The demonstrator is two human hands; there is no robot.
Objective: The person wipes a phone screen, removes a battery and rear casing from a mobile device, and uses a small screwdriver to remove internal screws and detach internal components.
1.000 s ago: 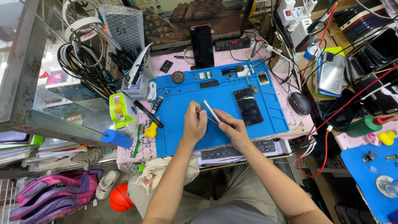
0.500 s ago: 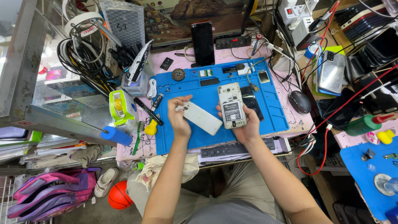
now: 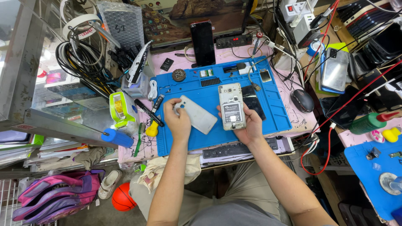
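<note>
My right hand (image 3: 248, 127) holds a white smartphone (image 3: 230, 106) with its back cover off, the battery side facing up, above the blue work mat (image 3: 276, 113). My left hand (image 3: 177, 120) grips one end of the white back cover (image 3: 201, 118), which tilts down toward the mat. The cover and the phone are apart, a few centimetres between them. A dark phone (image 3: 253, 101) lies flat on the mat just right of the held phone.
A black phone (image 3: 202, 42) stands upright at the mat's far edge. A mouse (image 3: 302, 99) sits to the right, a keyboard (image 3: 243, 148) at the near edge. Cables (image 3: 79, 58), a green-and-white tool (image 3: 120, 108) and a blue-handled tool (image 3: 118, 137) crowd the left.
The phone was held edge-on between both hands; the back cover has come off in my left hand and moved left, and the open phone now faces up in my right hand.
</note>
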